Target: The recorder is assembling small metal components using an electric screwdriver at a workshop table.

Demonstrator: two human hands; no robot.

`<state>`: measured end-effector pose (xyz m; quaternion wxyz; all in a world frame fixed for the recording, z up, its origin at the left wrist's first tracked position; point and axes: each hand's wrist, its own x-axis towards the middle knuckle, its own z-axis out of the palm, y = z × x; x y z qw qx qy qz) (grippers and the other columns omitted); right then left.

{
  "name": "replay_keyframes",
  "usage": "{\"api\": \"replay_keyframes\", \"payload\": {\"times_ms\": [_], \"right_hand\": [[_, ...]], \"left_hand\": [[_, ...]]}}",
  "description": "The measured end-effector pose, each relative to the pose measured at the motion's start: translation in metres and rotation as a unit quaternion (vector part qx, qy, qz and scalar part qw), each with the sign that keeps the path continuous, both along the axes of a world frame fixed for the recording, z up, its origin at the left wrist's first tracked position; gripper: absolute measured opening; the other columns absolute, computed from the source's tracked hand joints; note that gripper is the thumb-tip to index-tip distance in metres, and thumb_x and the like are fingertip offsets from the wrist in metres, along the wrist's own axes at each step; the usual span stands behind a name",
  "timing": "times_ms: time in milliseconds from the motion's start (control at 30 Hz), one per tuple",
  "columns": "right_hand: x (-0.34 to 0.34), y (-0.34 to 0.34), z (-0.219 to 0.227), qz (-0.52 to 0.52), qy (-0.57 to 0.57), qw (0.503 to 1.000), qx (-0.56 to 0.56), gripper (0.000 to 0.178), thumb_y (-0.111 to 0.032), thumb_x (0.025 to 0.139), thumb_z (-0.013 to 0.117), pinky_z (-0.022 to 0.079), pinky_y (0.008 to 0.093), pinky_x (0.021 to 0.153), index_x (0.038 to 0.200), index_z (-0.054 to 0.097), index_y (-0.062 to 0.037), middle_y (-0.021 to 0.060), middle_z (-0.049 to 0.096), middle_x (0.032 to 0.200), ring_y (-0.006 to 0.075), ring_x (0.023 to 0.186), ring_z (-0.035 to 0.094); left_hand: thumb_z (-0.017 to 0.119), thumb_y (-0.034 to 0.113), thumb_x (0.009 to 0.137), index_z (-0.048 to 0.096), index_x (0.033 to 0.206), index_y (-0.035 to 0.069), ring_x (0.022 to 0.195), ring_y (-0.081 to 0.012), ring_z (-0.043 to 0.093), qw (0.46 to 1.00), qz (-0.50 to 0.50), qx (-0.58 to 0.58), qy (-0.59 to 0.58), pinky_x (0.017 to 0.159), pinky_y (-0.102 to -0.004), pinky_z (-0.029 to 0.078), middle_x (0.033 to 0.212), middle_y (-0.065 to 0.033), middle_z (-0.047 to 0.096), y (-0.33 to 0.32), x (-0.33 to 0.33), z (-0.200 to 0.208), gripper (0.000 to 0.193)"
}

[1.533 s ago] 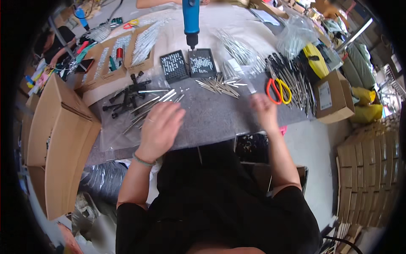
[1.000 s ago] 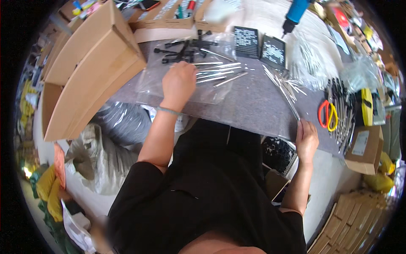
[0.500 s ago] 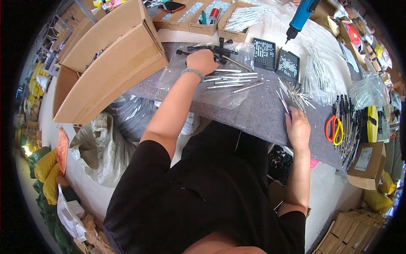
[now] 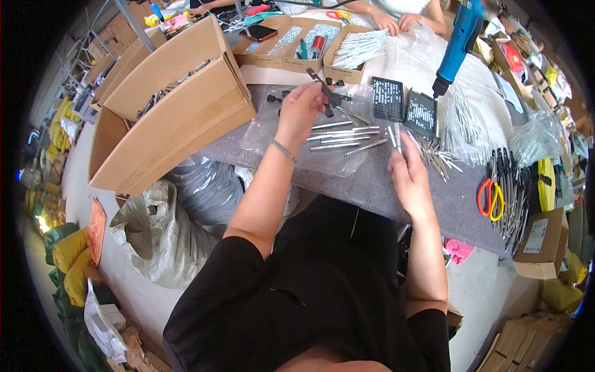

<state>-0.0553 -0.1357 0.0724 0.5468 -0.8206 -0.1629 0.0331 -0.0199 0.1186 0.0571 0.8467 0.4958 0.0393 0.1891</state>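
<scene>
My left hand [image 4: 299, 111] is closed on a black T-shaped part [image 4: 323, 92], lifted just over a clear plastic bag [image 4: 263, 133]. Several more black parts lie on the bag by my fingers. Silvery metal tubes [image 4: 344, 134] are spread beside them, between my two hands. My right hand [image 4: 410, 177] pinches thin metal rods [image 4: 395, 136] that point away from me, slightly blurred. Just right of it is a loose pile of similar rods [image 4: 434, 155]. Beyond this hand, two black trays [image 4: 387, 93] hold small pale pieces in rows.
A blue power screwdriver [image 4: 457, 46] hangs over the trays. At left stands a large cardboard box [image 4: 180, 121] with metal parts inside. Small cartons [image 4: 347, 68] line the back. Red-and-yellow scissors [image 4: 491, 199] lie at right beside dark rods. Another person's hands [image 4: 396, 23] rest across the table.
My left hand has raised a black part off the bag. My right hand has moved left and up from the rod pile, carrying thin rods. Another person's hands have come into view.
</scene>
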Motion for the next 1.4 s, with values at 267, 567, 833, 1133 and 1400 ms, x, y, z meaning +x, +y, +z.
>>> {"api": "replay_keyframes", "payload": {"times_ms": [267, 567, 833, 1133, 1400], "right_hand": [[-0.008, 0.043, 0.006, -0.014, -0.092, 0.986, 0.142, 0.028, -0.024, 0.09, 0.056, 0.045, 0.0268, 0.065, 0.106, 0.055, -0.0008, 0.0055, 0.059, 0.075, 0.0125, 0.068, 0.054], [-0.016, 0.02, 0.01, 0.083, 0.182, 0.951, 0.236, 0.027, -0.03, 0.095, 0.047, 0.028, 0.0183, 0.041, 0.099, 0.055, -0.0042, -0.0031, 0.049, 0.068, 0.0032, 0.05, 0.037], [-0.021, -0.003, 0.001, 0.068, 0.108, 0.985, 0.113, 0.031, -0.029, 0.097, 0.043, 0.034, 0.0209, 0.049, 0.102, 0.059, -0.0035, 0.0006, 0.05, 0.065, 0.0067, 0.053, 0.043], [-0.034, -0.01, 0.001, 0.027, -0.099, 0.995, -0.01, 0.025, -0.022, 0.092, 0.052, 0.047, 0.0331, 0.073, 0.097, 0.062, -0.0002, 0.0163, 0.063, 0.086, 0.0293, 0.079, 0.061], [-0.03, -0.009, -0.007, 0.062, -0.072, 0.995, 0.0, 0.024, -0.02, 0.092, 0.052, 0.047, 0.0328, 0.07, 0.096, 0.063, 0.0002, 0.0176, 0.063, 0.086, 0.0293, 0.079, 0.062]], "left_hand": [[0.054, 0.013, 0.09, 0.06, 0.097, 0.004, 0.074, -0.0124, 0.057, 0.976, -0.151, -0.152, -0.037, 0.066, -0.0257, 0.047, 0.091, -0.0095, 0.066, -0.062, -0.039, 0.004, 0.014], [0.053, 0.007, 0.089, 0.056, 0.114, 0.0, 0.091, -0.0137, 0.055, 0.953, -0.293, 0.021, -0.077, 0.078, -0.0252, 0.042, 0.107, -0.0072, 0.06, -0.072, -0.057, -0.004, 0.026], [0.056, 0.01, 0.089, 0.062, 0.097, 0.003, 0.074, -0.0115, 0.057, 0.963, -0.217, -0.155, -0.027, 0.068, -0.0239, 0.047, 0.092, -0.0084, 0.064, -0.071, -0.049, -0.01, 0.012], [0.057, 0.018, 0.09, 0.061, 0.091, 0.007, 0.074, -0.0134, 0.061, 0.944, -0.197, -0.263, -0.005, 0.067, -0.0258, 0.052, 0.084, -0.0051, 0.064, -0.074, -0.043, -0.019, 0.012], [0.056, 0.019, 0.091, 0.06, 0.09, 0.007, 0.075, -0.0139, 0.061, 0.938, -0.224, -0.263, -0.01, 0.069, -0.0269, 0.052, 0.087, -0.0058, 0.064, -0.081, -0.045, -0.013, 0.012]]}}
